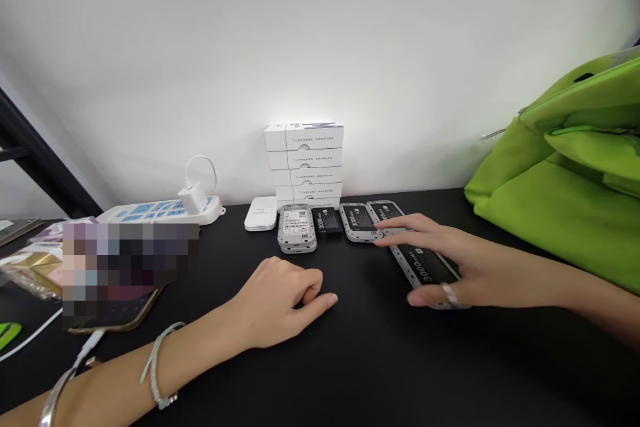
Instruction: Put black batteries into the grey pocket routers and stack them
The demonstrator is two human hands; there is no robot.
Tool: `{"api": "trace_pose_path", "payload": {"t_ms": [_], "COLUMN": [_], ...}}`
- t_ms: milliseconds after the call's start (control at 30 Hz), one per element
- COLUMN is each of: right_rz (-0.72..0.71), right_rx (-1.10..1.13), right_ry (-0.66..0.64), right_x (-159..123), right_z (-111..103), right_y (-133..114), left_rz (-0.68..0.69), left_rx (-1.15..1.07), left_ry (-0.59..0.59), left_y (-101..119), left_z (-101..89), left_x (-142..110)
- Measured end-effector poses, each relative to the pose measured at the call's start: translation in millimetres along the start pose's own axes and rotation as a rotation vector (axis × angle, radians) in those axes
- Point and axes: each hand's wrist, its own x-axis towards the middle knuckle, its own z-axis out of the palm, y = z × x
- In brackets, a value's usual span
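Black and grey, the pack (429, 271) marked 3000mAh lies under the right hand (473, 270), its fingers spread wide across the pack's far end and its thumb low along the near edge; whether the hand grips the pack or only touches it, I cannot tell. With so wide a span and no clear hold, the pack could slip or swing. A careless sweep could knock it into the neighbouring pack (358, 221), just beside the index fingertip, and shunt the closely set row back against the stack of white boxes (304, 163), which is tall, narrow and might topple if jolted. The left hand (283, 300) rests on the black table (400, 373), loosely curled and empty, just in front of a white-backed pack (297, 227) and well apart from the 3000mAh pack.
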Motion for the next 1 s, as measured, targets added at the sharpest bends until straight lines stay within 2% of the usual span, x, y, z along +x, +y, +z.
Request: {"api": "trace_pose_path", "payload": {"t_ms": [133, 233, 333, 467, 667, 867, 1000], "right_rz": [-0.134, -0.2, -0.174, -0.065, -0.046, 0.026, 0.02], "right_rx": [0.084, 0.087, 0.013, -0.059, 0.111, 0.124, 0.112], "right_ry": [-0.048, 0.021, 0.008, -0.072, -0.09, -0.006, -0.054], "right_x": [52.8, 96.6, 127.3, 143.3, 136.1, 80.3, 47.4], "right_z": [11.8, 20.3, 24.5, 27.8, 25.5, 14.8, 24.2], "right_y": [-28.1, -38.2, -46.1, -54.2, -46.8, -41.2, -43.2], "left_rz": [0.009, 0.007, 0.008, 0.012, 0.002, -0.066, -0.043], "left_rx": [0.028, 0.031, 0.027, 0.017, 0.01, -0.081, -0.103], "left_ry": [0.013, 0.019, 0.021, 0.017, 0.027, 0.075, 0.096], "left_y": [-1.2, -2.1, -2.1, -1.7, -2.7, -0.3, 2.1], "left_z": [1.5, 2.1, 2.2, 1.9, 1.6, 1.7, 0.6], "left_x": [-0.7, -0.9, -1.2, -1.8, -1.8, -3.6, -4.5]}}
